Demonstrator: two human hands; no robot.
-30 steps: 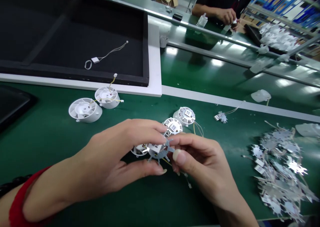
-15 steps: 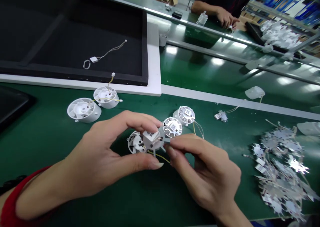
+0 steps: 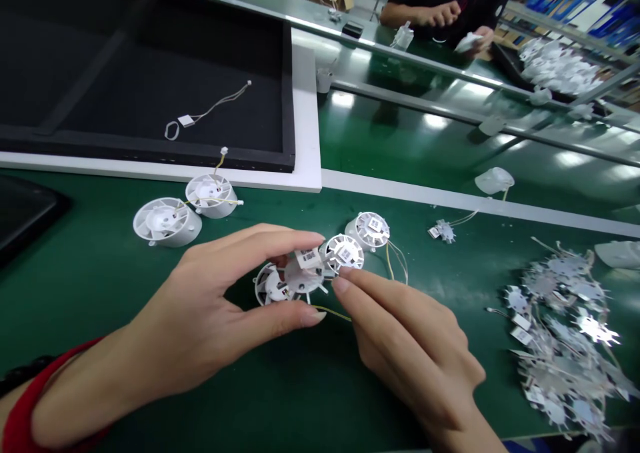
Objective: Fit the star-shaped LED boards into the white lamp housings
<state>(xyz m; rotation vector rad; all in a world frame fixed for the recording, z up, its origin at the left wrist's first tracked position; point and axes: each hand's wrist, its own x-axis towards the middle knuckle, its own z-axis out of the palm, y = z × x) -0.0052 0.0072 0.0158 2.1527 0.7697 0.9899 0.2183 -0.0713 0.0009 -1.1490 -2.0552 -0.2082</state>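
Between its thumb and fingers, my left hand (image 3: 220, 306) grips a small white star-shaped part (image 3: 304, 278) that carries a labelled block. My right hand (image 3: 410, 346) is closed at the right edge of that part, its fingertips touching or very near it; whether they pinch anything is hidden. Partly behind the held part sits a white round housing (image 3: 273, 285) with fan blades. Just beyond the fingertips stand two housings with labelled star-shaped parts on top, one nearer (image 3: 344, 253) and one farther (image 3: 369, 230). A yellow wire (image 3: 333, 313) runs below the held part.
Two white fan housings (image 3: 170, 223) (image 3: 213, 196) stand at the left, near a black tray (image 3: 290, 106) holding a wired piece (image 3: 186, 120). A pile of star-shaped parts (image 3: 565, 333) lies at the right. Beyond the rail, a person's hands (image 3: 440, 14) hold a white part.
The held star-shaped part has tilted, so its label now faces up more. My right hand has turned, with its fingers stretched further over. Across the rail, the person's hands have moved apart.
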